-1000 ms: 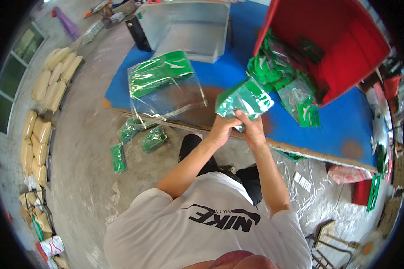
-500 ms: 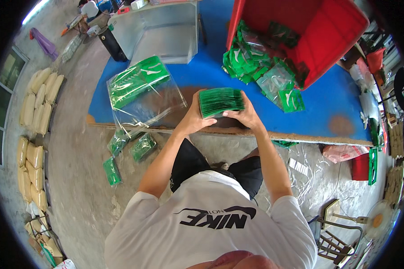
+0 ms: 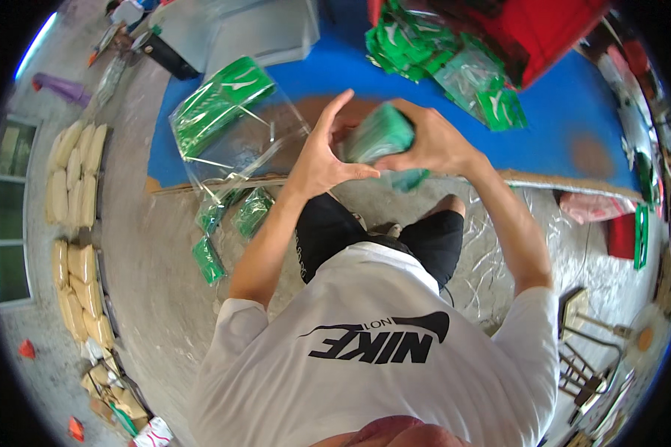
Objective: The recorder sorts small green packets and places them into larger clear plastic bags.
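A stack of small green packets point(image 3: 384, 135), blurred by motion, is tilted above the near edge of the blue table. My right hand point(image 3: 436, 141) grips it from the right, thumb on the near side. On its left side my left hand point(image 3: 322, 158) is open, thumb and fingers spread around the stack; whether it touches is hard to make out. To the left lies a large clear plastic bag point(image 3: 279, 138) with rows of green packets point(image 3: 220, 112) inside, its mouth overhanging the table edge. Loose green packets point(image 3: 410, 45) lie in a heap at the far right.
A red bin point(image 3: 552, 37) lies tipped behind the heap on the blue table point(image 3: 559, 141). Clear plastic sheets point(image 3: 265, 33) and a black cylinder point(image 3: 164, 56) stand at the far left. Bundled green packets point(image 3: 253, 212) are on the floor. Beige sacks point(image 3: 74, 175) line the left wall.
My left hand has opened and come off the stack's left side. My right hand has turned the stack from level to tilted. The view has shifted a little.
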A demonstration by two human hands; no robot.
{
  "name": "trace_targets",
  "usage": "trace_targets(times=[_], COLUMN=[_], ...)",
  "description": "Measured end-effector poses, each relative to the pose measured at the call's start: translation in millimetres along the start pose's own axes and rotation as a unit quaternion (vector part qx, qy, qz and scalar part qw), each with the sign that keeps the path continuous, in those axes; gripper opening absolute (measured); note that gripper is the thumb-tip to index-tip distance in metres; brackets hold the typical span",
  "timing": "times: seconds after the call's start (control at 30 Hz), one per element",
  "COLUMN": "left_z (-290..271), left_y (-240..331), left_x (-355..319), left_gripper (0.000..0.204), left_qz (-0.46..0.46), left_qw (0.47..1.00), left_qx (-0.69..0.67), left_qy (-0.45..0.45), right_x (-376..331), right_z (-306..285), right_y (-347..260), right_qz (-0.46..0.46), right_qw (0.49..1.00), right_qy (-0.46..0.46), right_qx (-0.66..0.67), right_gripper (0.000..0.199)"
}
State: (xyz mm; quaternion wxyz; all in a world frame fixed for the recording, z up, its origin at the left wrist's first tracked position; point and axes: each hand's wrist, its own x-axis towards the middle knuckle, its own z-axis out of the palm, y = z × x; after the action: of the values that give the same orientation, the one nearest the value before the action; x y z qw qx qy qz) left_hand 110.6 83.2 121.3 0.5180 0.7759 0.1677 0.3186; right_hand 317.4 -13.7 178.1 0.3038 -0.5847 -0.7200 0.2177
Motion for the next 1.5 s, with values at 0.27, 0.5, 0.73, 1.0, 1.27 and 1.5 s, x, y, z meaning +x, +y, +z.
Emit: trace_targets(times=[0.27, 0.5, 0.73, 1.0, 1.27, 1.5], left_z=[57.9, 51.5, 56.8, 20.6, -117.0, -177.1], left_y=[-27.0, -32.0, -22.4, -12.0, -46.2, -45.6], left_x=[-23.7, -26.3, -30.9, -19.4, -10.9, -60.7], left_gripper=[0.057, 0.055, 0.048, 0.054, 0.075, 0.028], left_qz=[-0.016, 0.014, -0.012, -0.013, 0.070, 0.058], left_qw=[0.895, 0.935, 0.945, 0.974, 0.804, 0.784], left_qx=[-0.319, -0.103, -0.058, 0.077, 0.589, 0.610], left_qy=[0.311, 0.340, 0.321, 0.214, 0.023, 0.096], right_x=[-8.6, -17.7, -24.5, -29.7, -21.3, -24.0], right_z=[66.8, 79.5, 90.1, 108.4, 123.8, 125.0], right_y=[0.3, -7.6, -5.5, 7.8, 12.9, -6.8], right_qz=[0.108, 0.110, 0.151, 0.195, 0.289, 0.261], right_qw=[0.958, 0.960, 0.900, 0.794, 0.653, 0.714], right_qy=[0.150, 0.146, 0.115, 0.196, 0.196, 0.205], right_qx=[0.218, 0.212, 0.393, 0.541, 0.672, 0.616], right_gripper=[0.069, 0.070, 0.052, 0.049, 0.060, 0.053])
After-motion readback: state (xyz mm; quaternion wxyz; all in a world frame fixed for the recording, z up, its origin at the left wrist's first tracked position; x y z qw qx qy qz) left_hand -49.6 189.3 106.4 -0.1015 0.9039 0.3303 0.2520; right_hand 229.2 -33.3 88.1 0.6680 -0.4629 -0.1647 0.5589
